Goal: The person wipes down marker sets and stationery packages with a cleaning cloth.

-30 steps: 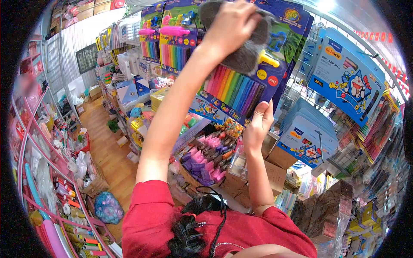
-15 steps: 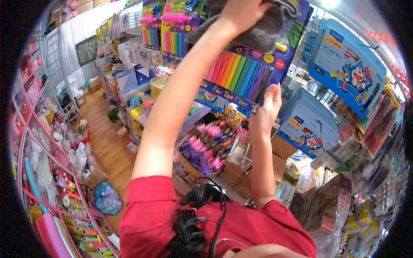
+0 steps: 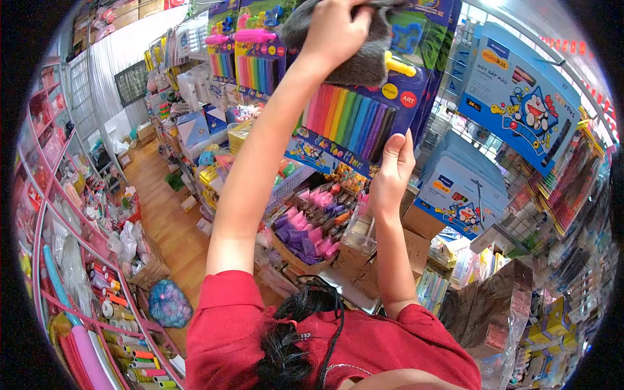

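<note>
My left hand [image 3: 339,31] is raised at the top, its fingers closed on a dark grey cloth [image 3: 364,67]. The cloth lies against the upper front of a hanging blue pack of coloured modelling clay [image 3: 351,120], covering part of it. Rows of clay sticks run from pink through yellow and green to black. My right hand [image 3: 392,172] grips that pack's lower right corner, thumb on the front, other fingers partly hidden. Similar clay packs [image 3: 257,55] hang to the left.
Blue crayon boxes [image 3: 520,97] hang at the right, with more crayon boxes [image 3: 461,198] below. Beneath my arms stands a box of pink and purple packets [image 3: 305,227] beside a clear plastic container [image 3: 359,231]. A wooden-floored aisle [image 3: 156,195] and pink shelving [image 3: 84,227] are at left.
My left hand has moved the cloth leftwards across the pack, uncovering a blue shape and a yellow tool at its upper right. My right hand keeps its grip on the corner.
</note>
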`<state>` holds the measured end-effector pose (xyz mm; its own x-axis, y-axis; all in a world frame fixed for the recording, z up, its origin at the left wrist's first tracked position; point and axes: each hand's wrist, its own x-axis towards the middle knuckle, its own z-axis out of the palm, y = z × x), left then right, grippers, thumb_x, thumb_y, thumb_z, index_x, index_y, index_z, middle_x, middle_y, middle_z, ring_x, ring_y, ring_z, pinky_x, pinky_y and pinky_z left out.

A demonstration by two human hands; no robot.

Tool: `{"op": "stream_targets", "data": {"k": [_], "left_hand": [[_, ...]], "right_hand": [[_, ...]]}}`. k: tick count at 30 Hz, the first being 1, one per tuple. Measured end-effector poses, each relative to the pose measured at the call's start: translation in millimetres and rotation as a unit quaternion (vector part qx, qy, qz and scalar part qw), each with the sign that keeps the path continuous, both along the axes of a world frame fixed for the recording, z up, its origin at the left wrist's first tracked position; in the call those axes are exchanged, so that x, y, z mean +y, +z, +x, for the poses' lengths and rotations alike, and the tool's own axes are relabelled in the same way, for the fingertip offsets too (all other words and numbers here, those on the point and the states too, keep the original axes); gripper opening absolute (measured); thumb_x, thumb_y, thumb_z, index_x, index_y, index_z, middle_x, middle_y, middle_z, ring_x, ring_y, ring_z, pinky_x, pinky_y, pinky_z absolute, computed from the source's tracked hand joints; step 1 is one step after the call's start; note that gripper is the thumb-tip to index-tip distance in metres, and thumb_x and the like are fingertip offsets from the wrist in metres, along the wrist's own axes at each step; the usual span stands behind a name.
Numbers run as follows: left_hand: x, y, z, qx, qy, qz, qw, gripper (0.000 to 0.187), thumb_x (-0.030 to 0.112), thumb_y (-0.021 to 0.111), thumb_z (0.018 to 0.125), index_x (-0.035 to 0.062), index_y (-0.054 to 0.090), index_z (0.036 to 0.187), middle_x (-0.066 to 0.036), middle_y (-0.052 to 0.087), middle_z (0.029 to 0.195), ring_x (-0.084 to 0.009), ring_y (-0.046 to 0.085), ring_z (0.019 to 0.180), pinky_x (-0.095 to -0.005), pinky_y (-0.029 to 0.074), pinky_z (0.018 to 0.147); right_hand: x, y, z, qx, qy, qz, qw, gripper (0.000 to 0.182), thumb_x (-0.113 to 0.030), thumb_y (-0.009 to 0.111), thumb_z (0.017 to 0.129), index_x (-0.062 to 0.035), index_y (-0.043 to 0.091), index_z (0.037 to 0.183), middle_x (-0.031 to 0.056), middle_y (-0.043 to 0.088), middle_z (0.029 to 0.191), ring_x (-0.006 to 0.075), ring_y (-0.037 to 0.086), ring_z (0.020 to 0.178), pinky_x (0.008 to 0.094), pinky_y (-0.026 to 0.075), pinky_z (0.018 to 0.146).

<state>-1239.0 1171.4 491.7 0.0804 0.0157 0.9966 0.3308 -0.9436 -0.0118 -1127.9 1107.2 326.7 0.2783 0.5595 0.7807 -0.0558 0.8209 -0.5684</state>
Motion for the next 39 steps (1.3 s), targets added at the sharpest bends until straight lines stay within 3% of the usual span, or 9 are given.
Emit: {"op": "stream_targets", "data": {"k": [2, 3, 6, 14, 18, 19, 22, 29, 39], "left_hand": [[-11, 2, 6, 0.063, -0.082, -0.031, 0.994, 0.027, -0.004, 0.048, 0.079, 0.0008, 0.061, 0.103, -0.015, 0.059, 0.103, -0.0288, 0.056, 0.098, -0.0321, 0.043, 0.086], [-10, 6, 8, 0.115, -0.093, 0.1, 0.984, 0.028, -0.003, 0.048, 0.081, 0.001, 0.059, 0.106, -0.014, 0.059, 0.106, -0.0281, 0.056, 0.1, -0.0328, 0.042, 0.087], [-15, -4, 14, 0.168, -0.032, 0.124, 0.977, 0.032, -0.001, 0.048, 0.081, 0.0024, 0.056, 0.112, -0.014, 0.056, 0.115, -0.0293, 0.05, 0.11, -0.0352, 0.035, 0.097], [40, -26, -29, 0.063, -0.119, -0.065, 0.989, 0.046, -0.001, 0.039, 0.081, 0.0038, 0.046, 0.126, -0.014, 0.049, 0.127, -0.026, 0.043, 0.12, -0.03, 0.031, 0.1], [22, -54, -14, 0.046, 0.133, 0.098, 0.985, 0.039, 0.019, 0.041, 0.091, 0.0049, 0.046, 0.127, -0.013, 0.046, 0.13, -0.0286, 0.039, 0.123, -0.039, 0.024, 0.103], [13, -59, -5, 0.054, 0.048, 0.088, 0.994, 0.041, 0.029, 0.038, 0.093, 0.0059, 0.047, 0.126, -0.012, 0.047, 0.129, -0.0301, 0.037, 0.124, -0.0433, 0.021, 0.104], [-1, -62, 4, 0.056, -0.004, 0.141, 0.988, 0.029, 0.017, 0.049, 0.09, 0.0065, 0.056, 0.115, -0.01, 0.056, 0.118, -0.0282, 0.046, 0.117, -0.0375, 0.034, 0.097], [-13, -50, 10, 0.069, 0.072, 0.22, 0.97, 0.021, 0.018, 0.062, 0.08, 0.0075, 0.063, 0.097, -0.003, 0.061, 0.093, -0.0214, 0.055, 0.086, -0.0354, 0.041, 0.083], [-31, -33, 14, 0.244, 0.176, 0.243, 0.922, 0.022, 0.021, 0.06, 0.078, 0.0072, 0.056, 0.095, -0.003, 0.052, 0.1, -0.0194, 0.048, 0.098, -0.0334, 0.039, 0.086]], "right_hand": [[2, -2, -2, -0.009, -0.031, -0.01, 0.999, 0.049, -0.032, 0.04, 0.095, 0.0073, 0.041, 0.124, 0.0075, 0.055, 0.108, 0.0124, 0.047, 0.099, 0.0258, 0.036, 0.089], [1, -2, -3, -0.016, -0.042, -0.009, 0.999, 0.045, -0.03, 0.038, 0.096, 0.006, 0.043, 0.123, 0.0084, 0.056, 0.108, 0.0135, 0.048, 0.099, 0.0265, 0.036, 0.089], [4, -6, -6, -0.006, -0.073, -0.02, 0.997, 0.047, -0.032, 0.038, 0.096, 0.0078, 0.042, 0.122, 0.0076, 0.055, 0.104, 0.0131, 0.047, 0.096, 0.0257, 0.036, 0.087], [2, -2, 1, 0.007, -0.005, -0.019, 1.0, 0.052, -0.039, 0.042, 0.093, 0.0068, 0.047, 0.116, 0.0062, 0.056, 0.105, 0.0115, 0.048, 0.094, 0.0246, 0.037, 0.086], [4, -3, 1, 0.012, -0.066, -0.039, 0.997, 0.049, -0.038, 0.041, 0.094, 0.0063, 0.049, 0.114, 0.0061, 0.056, 0.104, 0.0116, 0.049, 0.094, 0.025, 0.038, 0.085], [4, -3, 3, -0.001, -0.06, -0.029, 0.998, 0.048, -0.038, 0.041, 0.094, 0.006, 0.049, 0.113, 0.0055, 0.056, 0.103, 0.0109, 0.049, 0.092, 0.024, 0.039, 0.083], [11, -8, 5, 0.022, -0.019, -0.03, 0.999, 0.048, -0.038, 0.041, 0.094, 0.0056, 0.048, 0.114, 0.0055, 0.056, 0.103, 0.0108, 0.05, 0.092, 0.0233, 0.04, 0.082], [15, -8, 3, 0.014, -0.04, -0.045, 0.998, 0.045, -0.035, 0.041, 0.095, 0.0056, 0.048, 0.114, 0.0056, 0.055, 0.101, 0.01, 0.049, 0.089, 0.0232, 0.041, 0.08], [12, -5, -3, -0.007, -0.103, -0.032, 0.994, 0.033, -0.023, 0.04, 0.096, 0.0039, 0.049, 0.112, 0.0045, 0.058, 0.097, 0.0094, 0.048, 0.084, 0.0237, 0.04, 0.078]]}}
